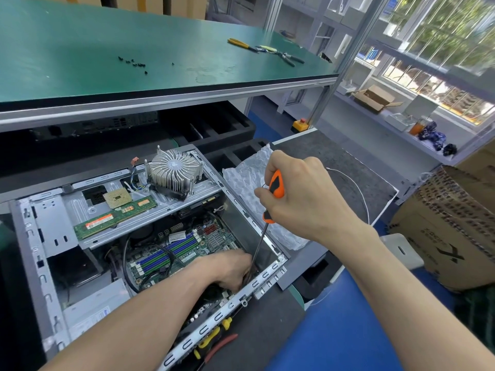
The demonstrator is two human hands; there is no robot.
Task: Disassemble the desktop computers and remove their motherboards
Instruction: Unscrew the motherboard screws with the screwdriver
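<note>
An open grey desktop case (48, 236) lies on its side below me. Its green motherboard (187, 245) with blue memory slots sits inside. My right hand (300, 199) grips an orange-and-black screwdriver (276, 184) whose shaft points down into the case's right corner. My left hand (233, 269) reaches inside the case, fingers curled around the shaft's tip near the board. On the case's metal bracket rest a finned heatsink (174, 172), a loose processor (117, 198) and a memory stick (115, 218).
A green-topped bench (134, 57) above carries several black screws (134, 62) and pliers (242, 44). White bubble wrap (246, 178) lies right of the case. Yellow and red-handled tools (214, 341) lie at the case's near edge. A cardboard box (450, 226) stands at right.
</note>
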